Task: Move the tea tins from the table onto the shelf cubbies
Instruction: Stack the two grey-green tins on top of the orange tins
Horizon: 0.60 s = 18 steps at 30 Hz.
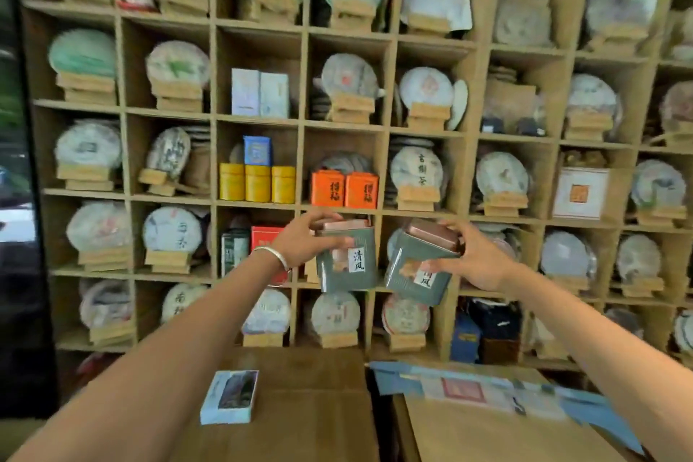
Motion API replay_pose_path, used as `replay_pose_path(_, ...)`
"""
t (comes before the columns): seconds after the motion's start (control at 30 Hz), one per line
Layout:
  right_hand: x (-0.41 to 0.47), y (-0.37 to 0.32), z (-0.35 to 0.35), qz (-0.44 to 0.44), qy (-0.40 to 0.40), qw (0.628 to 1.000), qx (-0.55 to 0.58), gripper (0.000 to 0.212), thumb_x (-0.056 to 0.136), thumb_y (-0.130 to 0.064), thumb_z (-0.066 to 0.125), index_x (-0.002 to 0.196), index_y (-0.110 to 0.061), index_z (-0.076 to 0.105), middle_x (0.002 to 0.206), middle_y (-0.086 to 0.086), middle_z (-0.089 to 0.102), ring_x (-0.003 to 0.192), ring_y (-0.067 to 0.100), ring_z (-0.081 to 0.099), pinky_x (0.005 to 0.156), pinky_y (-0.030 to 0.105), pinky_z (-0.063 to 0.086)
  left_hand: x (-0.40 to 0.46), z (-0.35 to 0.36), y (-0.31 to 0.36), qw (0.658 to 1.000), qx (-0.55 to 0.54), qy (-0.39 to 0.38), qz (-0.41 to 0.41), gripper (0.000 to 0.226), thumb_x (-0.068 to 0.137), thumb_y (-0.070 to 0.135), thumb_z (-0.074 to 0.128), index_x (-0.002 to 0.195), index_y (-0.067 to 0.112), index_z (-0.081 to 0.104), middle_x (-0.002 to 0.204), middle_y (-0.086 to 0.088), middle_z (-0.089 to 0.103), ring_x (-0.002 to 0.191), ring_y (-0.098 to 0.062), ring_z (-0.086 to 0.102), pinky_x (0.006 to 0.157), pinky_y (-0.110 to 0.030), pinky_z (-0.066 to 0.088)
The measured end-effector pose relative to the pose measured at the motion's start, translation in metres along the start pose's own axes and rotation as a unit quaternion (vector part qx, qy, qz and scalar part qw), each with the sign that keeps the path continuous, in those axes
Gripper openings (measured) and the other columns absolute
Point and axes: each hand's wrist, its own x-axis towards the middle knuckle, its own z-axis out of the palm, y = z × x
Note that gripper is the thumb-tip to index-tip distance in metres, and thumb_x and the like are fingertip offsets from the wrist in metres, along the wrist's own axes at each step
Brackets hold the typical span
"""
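Note:
Two grey-green tea tins with copper lids are held up in front of the wooden shelf cubbies (300, 206). My left hand (303, 242) grips the left tin (347, 261) by its upper left side; that tin stands nearly upright. My right hand (476, 259) grips the right tin (420, 266) by its top and right side, and this tin tilts to the right. The two tins hang close together before the fourth row of cubbies, over the cubby divider.
The cubbies hold round wrapped tea cakes on wooden stands, yellow tins (257, 182), orange tins (343, 189) and a red box (264, 236). On the wooden table (307, 424) below lies a pale blue box (229, 397); blue papers (487, 392) lie at the right.

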Motion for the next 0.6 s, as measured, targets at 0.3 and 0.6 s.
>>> replay_pose_path(0.3, 0.167, -0.023, 0.006, -0.124, -0.048, 0.99, 0.039, 0.067, 0.05, -0.051, 0.087, 0.103, -0.044, 0.049, 0.105, -0.012, 0.063, 0.092, 0.002, 0.064, 0.077, 0.026, 0.055, 0.096, -0.081, 0.0, 0.994, 0.053, 0.099, 0.008, 0.038, 0.07, 0.033, 0.082, 0.104, 0.034, 0.065, 0.103, 0.002, 0.06, 0.093, -0.01, 0.062, 0.06, -0.014, 0.051)
replay_pose_path(0.6, 0.291, -0.026, 0.024, -0.14, -0.042, 0.986, 0.077, 0.089, 0.059, -0.042, 0.086, 0.137, -0.027, 0.045, 0.124, -0.005, 0.057, 0.108, 0.009, 0.059, 0.091, 0.03, 0.052, 0.171, -0.135, -0.022, 0.99, 0.041, 0.135, 0.013, 0.037, 0.06, 0.034, 0.088, 0.093, 0.037, 0.07, 0.102, 0.002, 0.065, 0.096, -0.014, 0.064, 0.066, -0.021, 0.052)
